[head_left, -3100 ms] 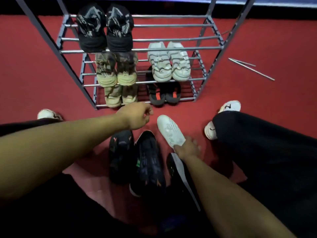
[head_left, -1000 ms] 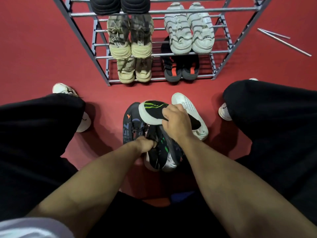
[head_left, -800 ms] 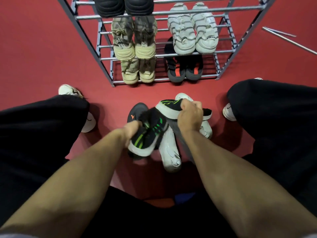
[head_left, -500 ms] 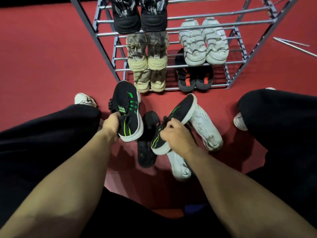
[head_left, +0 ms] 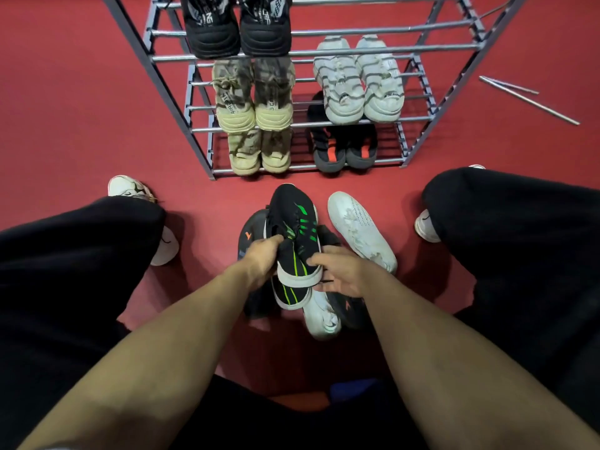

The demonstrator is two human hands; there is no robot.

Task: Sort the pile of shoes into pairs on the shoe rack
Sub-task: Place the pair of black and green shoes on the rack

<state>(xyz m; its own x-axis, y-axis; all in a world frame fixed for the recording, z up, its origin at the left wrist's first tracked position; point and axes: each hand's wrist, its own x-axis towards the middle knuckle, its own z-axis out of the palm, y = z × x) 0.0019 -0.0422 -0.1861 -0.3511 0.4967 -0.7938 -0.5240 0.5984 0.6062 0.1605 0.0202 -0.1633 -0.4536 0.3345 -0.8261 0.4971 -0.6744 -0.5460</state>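
Two black shoes with green stripes are pressed together above the floor pile, one [head_left: 293, 222] lying over the other [head_left: 290, 295]. My left hand [head_left: 259, 259] grips them from the left at the collar. My right hand [head_left: 341, 276] holds them from the right near the heel. Under and around them on the red floor lie a black shoe with an orange mark [head_left: 248, 235], a second such black shoe [head_left: 347, 308], a white shoe [head_left: 360, 232] and another white shoe [head_left: 321, 316]. The grey metal shoe rack [head_left: 383, 51] stands just beyond.
The rack holds a black pair [head_left: 233, 30], a camouflage pair [head_left: 253, 95], a white pair [head_left: 358, 82], a beige pair [head_left: 259, 151] and dark slippers [head_left: 344, 151]. My legs in black trousers and white sneakers [head_left: 130, 190] flank the pile. Loose metal rods [head_left: 526, 99] lie at right.
Half a second ago each hand held one black-green shoe apart from the other. The hands have come together, and the two shoes now overlap in the middle above the pile.
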